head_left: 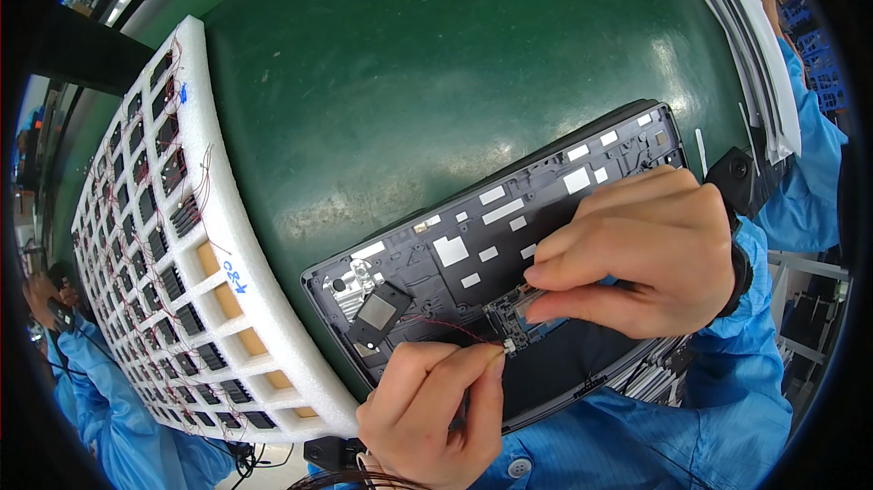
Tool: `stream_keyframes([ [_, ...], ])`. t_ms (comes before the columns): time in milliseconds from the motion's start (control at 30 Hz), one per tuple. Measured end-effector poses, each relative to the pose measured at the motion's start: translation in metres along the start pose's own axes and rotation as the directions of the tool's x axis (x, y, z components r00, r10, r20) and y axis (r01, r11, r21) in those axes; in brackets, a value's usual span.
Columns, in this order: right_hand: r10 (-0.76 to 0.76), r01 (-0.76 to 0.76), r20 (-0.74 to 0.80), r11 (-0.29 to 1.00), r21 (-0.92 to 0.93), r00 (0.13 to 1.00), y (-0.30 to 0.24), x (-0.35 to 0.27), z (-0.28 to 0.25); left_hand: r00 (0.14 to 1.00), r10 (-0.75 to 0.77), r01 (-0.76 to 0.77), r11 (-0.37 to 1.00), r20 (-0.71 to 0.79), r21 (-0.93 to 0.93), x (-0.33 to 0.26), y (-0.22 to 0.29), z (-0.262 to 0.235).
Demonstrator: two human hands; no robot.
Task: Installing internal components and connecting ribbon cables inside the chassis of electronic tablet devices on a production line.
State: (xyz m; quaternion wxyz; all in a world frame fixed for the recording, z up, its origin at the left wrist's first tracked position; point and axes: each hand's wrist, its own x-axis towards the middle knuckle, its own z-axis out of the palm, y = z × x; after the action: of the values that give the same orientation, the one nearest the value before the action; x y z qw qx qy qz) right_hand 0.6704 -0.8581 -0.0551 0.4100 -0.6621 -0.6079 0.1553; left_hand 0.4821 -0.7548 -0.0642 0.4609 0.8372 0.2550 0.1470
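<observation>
A dark grey device housing, like a tablet's back shell with several white pads, lies slanted before me. My right hand pinches a small circuit board over the housing; its right part is hidden by my fingers. At the board's lower left edge, my left hand is closed, thumb and forefinger together on a small white wire connector. Whether the connector is seated cannot be made out. Thin red and dark wires run from it to a black speaker module tilted in the housing's left end.
On the left stands a white foam tray with many black wired parts and several unfilled pockets. The green work mat extends beyond the housing. White sheets lie at the far right, near another person's blue sleeve.
</observation>
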Motion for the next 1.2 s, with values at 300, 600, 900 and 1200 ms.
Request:
stream_keyframes([
  [300, 0.015, -0.015, 0.004, 1.0, 0.002, 1.0, -0.001, 0.001, -0.001, 1.0, -0.001, 0.001, 1.0, -0.004, 0.024, -0.001, 0.001, 0.0],
  [600, -0.072, 0.066, -0.091, 0.996, -0.062, 0.993, 0.001, -0.006, 0.008, 1.0, 0.016, -0.016, 0.999, -0.006, 0.041, -0.001, -0.001, 0.004],
  [900, -0.092, 0.089, -0.156, 0.996, -0.029, 0.984, 0.0, -0.004, 0.01, 0.98, -0.184, 0.177, 0.98, 0.072, 0.089, 0.008, 0.029, -0.008],
  [1200, -0.123, 0.115, -0.176, 0.992, -0.055, 0.977, -0.002, -0.006, 0.014, 0.996, 0.076, -0.079, 0.995, 0.041, 0.059, 0.006, 0.007, -0.006],
])
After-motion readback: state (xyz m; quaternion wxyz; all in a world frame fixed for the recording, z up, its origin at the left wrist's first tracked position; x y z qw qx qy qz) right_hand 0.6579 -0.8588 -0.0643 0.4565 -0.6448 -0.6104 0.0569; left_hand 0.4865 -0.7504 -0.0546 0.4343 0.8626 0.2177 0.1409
